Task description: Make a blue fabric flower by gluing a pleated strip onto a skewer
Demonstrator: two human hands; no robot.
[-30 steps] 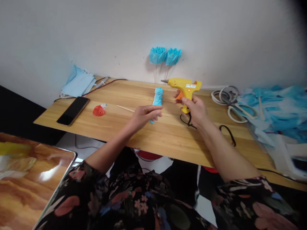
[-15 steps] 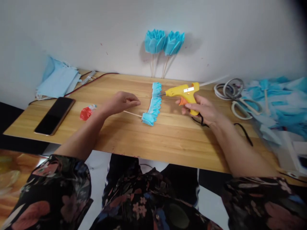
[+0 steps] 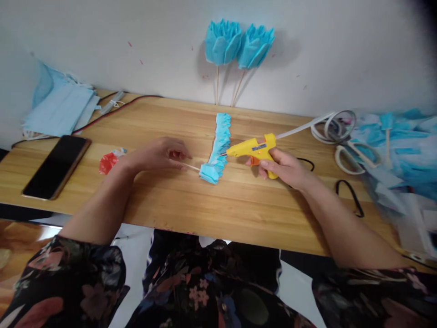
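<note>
My right hand [image 3: 278, 167] is closed round the handle of a yellow hot glue gun [image 3: 251, 147], fingers by its orange trigger. Its nozzle points left, at the lower part of a pleated light-blue fabric strip [image 3: 221, 136] lying on the table. The near end of this strip is folded round the tip of a thin wooden stick [image 3: 191, 167]. My left hand [image 3: 164, 155] is at the stick's other end, thumb and curled fingers closed about it; the far end of the stick is hidden by the hand.
Two blue fabric flowers [image 3: 223, 43] on sticks lean against the wall. On the left are a phone [image 3: 56, 167], red-and-white crumpled plastic [image 3: 108, 161] and stacked face masks [image 3: 59, 109]. On the right lie tape rolls [image 3: 339, 126], scissors [image 3: 351, 159] and blue scraps [image 3: 406, 146].
The glue gun has moved down along the strip, from its upper part to near the folded end. My left hand has come down to the stick and its fingers have shifted.
</note>
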